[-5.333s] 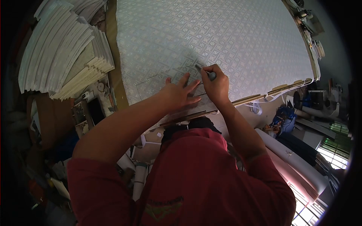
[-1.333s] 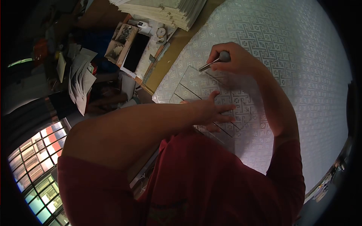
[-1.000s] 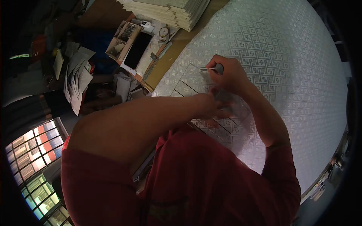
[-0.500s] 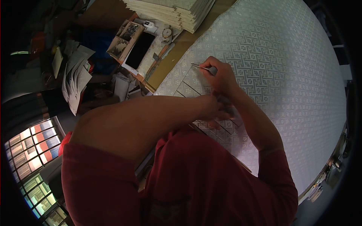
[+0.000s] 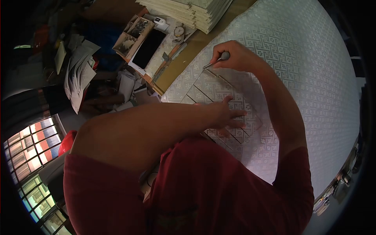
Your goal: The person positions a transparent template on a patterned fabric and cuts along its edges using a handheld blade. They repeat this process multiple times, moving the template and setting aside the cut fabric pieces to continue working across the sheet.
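Note:
A large sheet of pale fabric (image 5: 325, 98) with a woven geometric pattern covers the work surface. Thin dark lines cross its near left part. My right hand (image 5: 231, 56) is closed around a slim metal tool with a dark rounded end (image 5: 225, 56); its tip meets the fabric near the sheet's left edge. Below it, my left hand (image 5: 229, 117) lies with fingers spread over the lined part, holding nothing. A thin strip (image 5: 219, 77) runs diagonally between the hands; what it is made of is unclear.
At the upper left are a divided wooden box (image 5: 135, 33), a black phone (image 5: 149, 49), a round dial gauge (image 5: 179, 32) and a stack of sheets (image 5: 192, 13). Loose papers (image 5: 80, 70) hang further left, above a barred window (image 5: 35, 156).
My right hand has moved up slightly and turned, the tool now standing more upright. My left hand has shifted down a little and its fingers are spread. A diagonal strip now shows between them.

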Action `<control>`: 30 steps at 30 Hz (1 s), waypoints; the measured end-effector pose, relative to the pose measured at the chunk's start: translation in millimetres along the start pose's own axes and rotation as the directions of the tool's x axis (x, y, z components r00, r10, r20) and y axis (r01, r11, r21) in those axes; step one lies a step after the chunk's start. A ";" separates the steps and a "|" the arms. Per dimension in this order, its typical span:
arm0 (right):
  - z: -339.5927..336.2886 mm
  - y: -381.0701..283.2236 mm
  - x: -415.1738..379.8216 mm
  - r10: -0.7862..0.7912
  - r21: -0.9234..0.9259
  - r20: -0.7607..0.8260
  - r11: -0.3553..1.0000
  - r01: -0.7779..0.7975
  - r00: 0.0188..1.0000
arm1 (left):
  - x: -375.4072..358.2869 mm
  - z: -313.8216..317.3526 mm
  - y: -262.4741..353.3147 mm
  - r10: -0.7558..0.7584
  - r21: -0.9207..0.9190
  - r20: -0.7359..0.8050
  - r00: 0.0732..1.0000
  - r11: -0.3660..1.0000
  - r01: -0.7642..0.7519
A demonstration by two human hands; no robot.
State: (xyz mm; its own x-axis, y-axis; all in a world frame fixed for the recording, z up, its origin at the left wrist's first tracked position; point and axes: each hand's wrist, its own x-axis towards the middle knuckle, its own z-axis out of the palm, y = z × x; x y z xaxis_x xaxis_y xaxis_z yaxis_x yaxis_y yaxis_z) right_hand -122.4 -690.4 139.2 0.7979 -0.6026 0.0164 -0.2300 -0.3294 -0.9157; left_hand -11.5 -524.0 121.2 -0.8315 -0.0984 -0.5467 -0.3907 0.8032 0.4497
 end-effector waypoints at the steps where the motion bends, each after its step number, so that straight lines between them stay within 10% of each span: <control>1: -9.8 -3.2 13.5 -0.001 -0.020 0.164 1.000 0.004 0.986 | -3.6 -4.2 0.3 0.060 0.135 0.031 0.998 0.989 -0.064; 3: -19.9 -11.5 31.6 0.000 -0.029 0.329 1.000 0.010 0.944 | -7.5 -12.3 2.0 0.116 0.255 0.072 0.991 0.958 -0.131; 5: -22.1 -16.2 48.0 0.062 -0.095 0.462 0.995 -0.020 0.885 | -9.2 -13.7 3.9 -0.017 -0.104 0.041 0.999 0.994 0.021; 12: 4.7 -6.9 70.4 -0.049 0.027 0.609 0.999 0.041 0.792 | 2.6 22.5 2.0 -0.039 -0.292 -0.130 0.991 0.956 -0.001; 18: 64.4 -31.0 69.6 -0.114 0.034 0.690 0.991 0.126 0.715 | -19.2 -29.8 5.6 0.233 0.461 0.222 0.947 0.831 -0.313; 21: 90.8 -35.5 65.6 -0.209 0.070 0.682 0.972 0.222 0.701 | -0.6 7.2 4.1 0.054 0.100 0.152 0.987 0.992 -0.070; 23: 100.8 -36.4 64.1 -0.266 0.082 0.680 0.954 0.289 0.683 | 9.1 37.5 1.8 0.010 -0.144 -0.254 0.967 0.988 -0.048; 30: 112.2 -48.5 56.1 -0.296 0.060 0.656 0.937 0.343 0.695 | -8.2 -0.3 0.5 -0.010 -0.042 -0.069 0.998 0.999 0.008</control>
State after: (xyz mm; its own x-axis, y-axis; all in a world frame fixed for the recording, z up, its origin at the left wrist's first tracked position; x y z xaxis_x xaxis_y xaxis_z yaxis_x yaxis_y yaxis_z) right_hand -3.9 -626.6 139.5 0.9877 0.1554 0.0193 0.0914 -0.4720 -0.8768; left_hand -5.0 -522.9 126.1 -0.8528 -0.1474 -0.5010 -0.4131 0.7773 0.4745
